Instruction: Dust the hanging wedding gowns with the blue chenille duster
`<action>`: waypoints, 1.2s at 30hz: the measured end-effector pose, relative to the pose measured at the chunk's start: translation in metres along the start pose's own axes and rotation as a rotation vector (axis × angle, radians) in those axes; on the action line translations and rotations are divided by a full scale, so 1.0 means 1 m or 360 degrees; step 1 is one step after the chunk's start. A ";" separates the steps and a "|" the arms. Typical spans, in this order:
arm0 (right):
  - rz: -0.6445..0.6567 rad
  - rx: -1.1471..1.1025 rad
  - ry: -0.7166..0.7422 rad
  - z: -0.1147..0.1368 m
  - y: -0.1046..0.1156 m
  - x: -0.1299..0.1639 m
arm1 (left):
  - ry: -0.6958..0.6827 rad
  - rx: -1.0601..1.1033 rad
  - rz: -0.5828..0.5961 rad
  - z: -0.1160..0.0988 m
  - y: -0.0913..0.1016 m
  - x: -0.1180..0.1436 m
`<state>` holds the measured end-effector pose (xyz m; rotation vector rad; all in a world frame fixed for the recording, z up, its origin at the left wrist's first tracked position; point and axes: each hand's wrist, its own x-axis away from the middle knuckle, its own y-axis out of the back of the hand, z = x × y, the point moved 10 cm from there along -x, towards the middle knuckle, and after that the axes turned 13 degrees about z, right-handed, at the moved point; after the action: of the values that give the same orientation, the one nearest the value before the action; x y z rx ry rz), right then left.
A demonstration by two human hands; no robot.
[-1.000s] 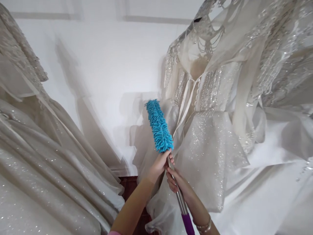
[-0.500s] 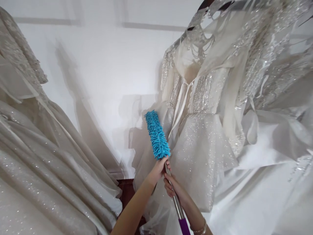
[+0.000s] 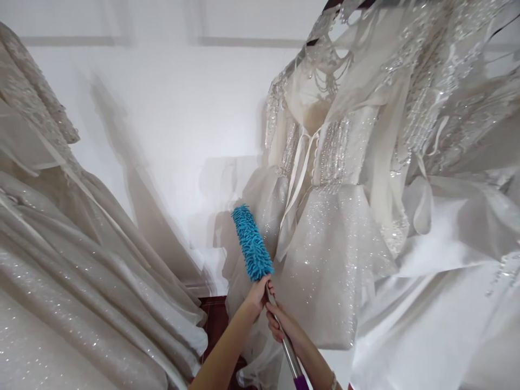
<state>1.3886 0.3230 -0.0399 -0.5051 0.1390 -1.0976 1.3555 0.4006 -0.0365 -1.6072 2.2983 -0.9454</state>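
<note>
A duster [image 3: 252, 242] with a blue chenille head, a metal shaft and a purple grip slants up and to the left in the middle of the view. My left hand [image 3: 259, 291] is closed round the shaft just under the blue head. Lower down, my right hand [image 3: 281, 323] wraps the same metal shaft. Beside and behind the duster head hangs a sparkling white wedding dress [image 3: 331, 260] with beaded sleeves and a ribbon-laced back. Whether the blue fibres touch its skirt I cannot tell.
More white gowns [image 3: 455, 227] crowd the right side. On the left, another glittery gown [image 3: 81, 271] spreads its long skirt. A white wall [image 3: 170, 108] with moulding stands behind, and dark red floor [image 3: 215, 319] shows between the skirts.
Both hands and the duster have moved down and slightly left. The blue head now sits lower by the dress skirt; both grips are unchanged.
</note>
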 end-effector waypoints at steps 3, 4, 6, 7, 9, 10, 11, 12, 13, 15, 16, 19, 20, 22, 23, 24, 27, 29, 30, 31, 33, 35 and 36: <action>0.0071 -0.0037 0.0003 0.012 -0.009 0.003 | -0.0016 -0.0085 0.0094 -0.021 -0.023 0.013; 0.0097 -0.0046 0.0018 0.018 -0.012 0.005 | -0.0050 -0.0101 0.0152 -0.030 -0.034 0.018; 0.0117 -0.0053 0.0075 0.032 -0.015 0.011 | -0.0117 -0.0130 0.0270 -0.047 -0.059 0.027; 0.0118 -0.0054 0.0109 0.040 -0.016 0.014 | -0.0143 -0.0139 0.0314 -0.054 -0.071 0.031; 0.0117 -0.0067 0.0167 0.053 -0.016 0.023 | -0.0163 -0.0147 0.0370 -0.064 -0.092 0.037; 0.0112 -0.0079 0.0192 0.058 -0.015 0.028 | -0.0157 -0.0156 0.0397 -0.066 -0.102 0.038; 0.0109 -0.0093 0.0212 0.064 -0.014 0.033 | -0.0146 -0.0167 0.0424 -0.066 -0.111 0.039; 0.0116 -0.0111 0.0228 0.069 -0.014 0.038 | -0.0140 -0.0180 0.0449 -0.067 -0.119 0.039; 0.0126 -0.0130 0.0245 0.075 -0.014 0.043 | -0.0140 -0.0193 0.0466 -0.067 -0.126 0.039; 0.0176 -0.0158 0.0269 0.087 -0.015 0.052 | -0.0162 -0.0216 0.0474 -0.067 -0.137 0.038; 0.0212 -0.0168 0.0272 0.092 -0.016 0.056 | -0.0179 -0.0226 0.0469 -0.067 -0.140 0.037; 0.0261 -0.0190 0.0255 0.099 -0.014 0.063 | -0.0191 -0.0240 0.0453 -0.062 -0.148 0.034; 0.0260 -0.0199 0.0242 0.099 -0.011 0.065 | -0.0180 -0.0235 0.0449 -0.058 -0.149 0.032; 0.0241 -0.0225 0.0219 0.093 -0.001 0.066 | -0.0159 -0.0212 0.0439 -0.049 -0.150 0.029; 0.0232 -0.0237 0.0209 0.088 0.005 0.067 | -0.0146 -0.0203 0.0430 -0.043 -0.149 0.028; 0.0226 -0.0249 0.0198 0.083 0.010 0.067 | -0.0132 -0.0195 0.0419 -0.038 -0.148 0.027; 0.0206 -0.0276 0.0147 0.066 0.026 0.069 | -0.0077 -0.0197 0.0366 -0.020 -0.142 0.023; 0.0197 -0.0294 0.0104 0.058 0.033 0.072 | -0.0065 -0.0207 0.0322 -0.010 -0.137 0.022; 0.0201 -0.0308 0.0087 0.055 0.035 0.073 | -0.0076 -0.0212 0.0295 -0.007 -0.134 0.021; 0.0219 -0.0325 0.0070 0.052 0.036 0.073 | -0.0093 -0.0213 0.0263 -0.004 -0.131 0.021; 0.0280 -0.0359 0.0023 0.045 0.037 0.075 | -0.0134 -0.0200 0.0200 0.003 -0.123 0.020; 0.0351 -0.0385 -0.0053 0.034 0.036 0.075 | -0.0148 -0.0172 0.0159 0.011 -0.116 0.021; 0.0359 -0.0400 -0.0080 0.028 0.037 0.076 | -0.0149 -0.0156 0.0140 0.016 -0.112 0.022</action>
<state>1.4640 0.2790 -0.0217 -0.7231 0.2853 -0.8502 1.4419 0.3511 0.0218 -1.5375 2.3628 -0.7329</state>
